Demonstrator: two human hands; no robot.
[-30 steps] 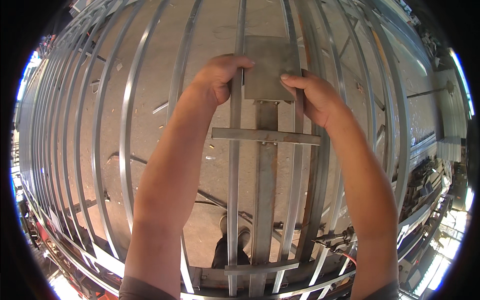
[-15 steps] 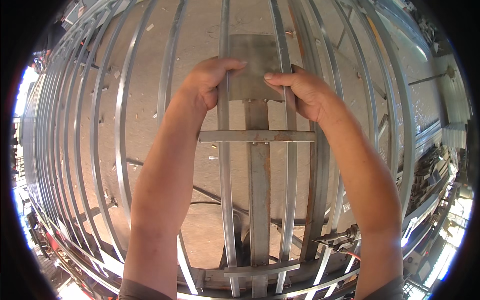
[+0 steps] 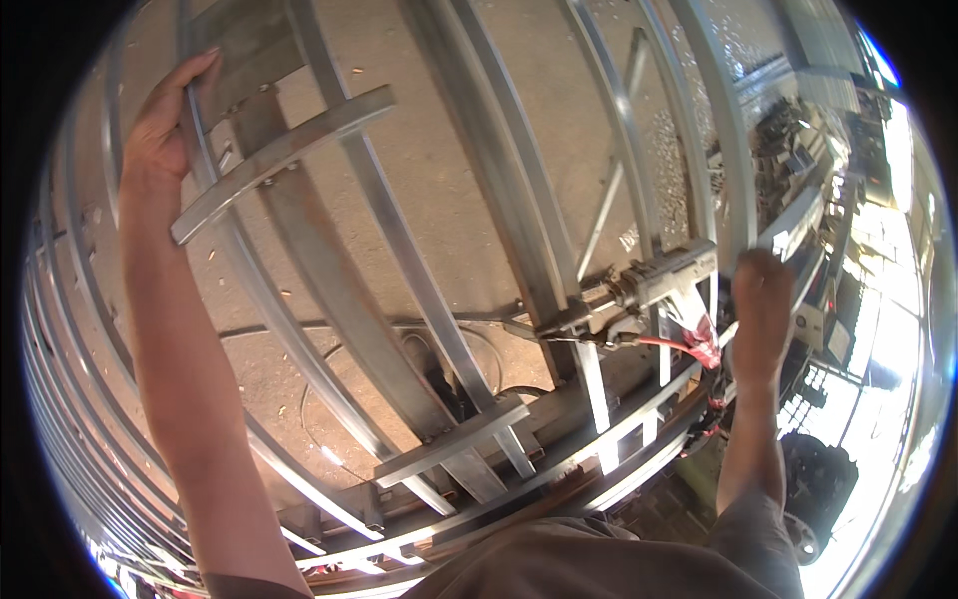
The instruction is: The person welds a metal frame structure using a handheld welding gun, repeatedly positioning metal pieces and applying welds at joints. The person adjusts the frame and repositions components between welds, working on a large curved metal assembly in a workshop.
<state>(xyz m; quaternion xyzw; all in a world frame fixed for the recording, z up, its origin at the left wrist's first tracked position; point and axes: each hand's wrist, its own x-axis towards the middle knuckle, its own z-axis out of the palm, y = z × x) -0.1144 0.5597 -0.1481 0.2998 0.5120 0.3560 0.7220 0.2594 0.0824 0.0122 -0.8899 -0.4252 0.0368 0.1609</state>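
Observation:
At the upper left, my left hand (image 3: 165, 125) is closed around a long metal bar (image 3: 197, 130), its thumb reaching over the edge of a flat metal plate (image 3: 244, 45). A short crossbar (image 3: 284, 150) lies across the bars just below that hand. On the right, my right hand (image 3: 763, 285) is off the plate, beside a pistol-shaped power tool (image 3: 664, 275) with a pointed tip and red wrapping on its handle. A gap shows between this hand and the tool. Its fingers are foreshortened, so their closure is unclear.
Long parallel metal bars span the view above a dusty floor (image 3: 399, 255) strewn with small scraps. Another short crossbar (image 3: 454, 444) sits near the frame's front edge. A dark hose (image 3: 289, 327) runs along the floor. Metal pieces (image 3: 788, 150) are piled at the upper right.
The view has swung to the right. My right hand has left the bar by the plate and come over beside the power tool. My left hand stays at its bar by the plate.

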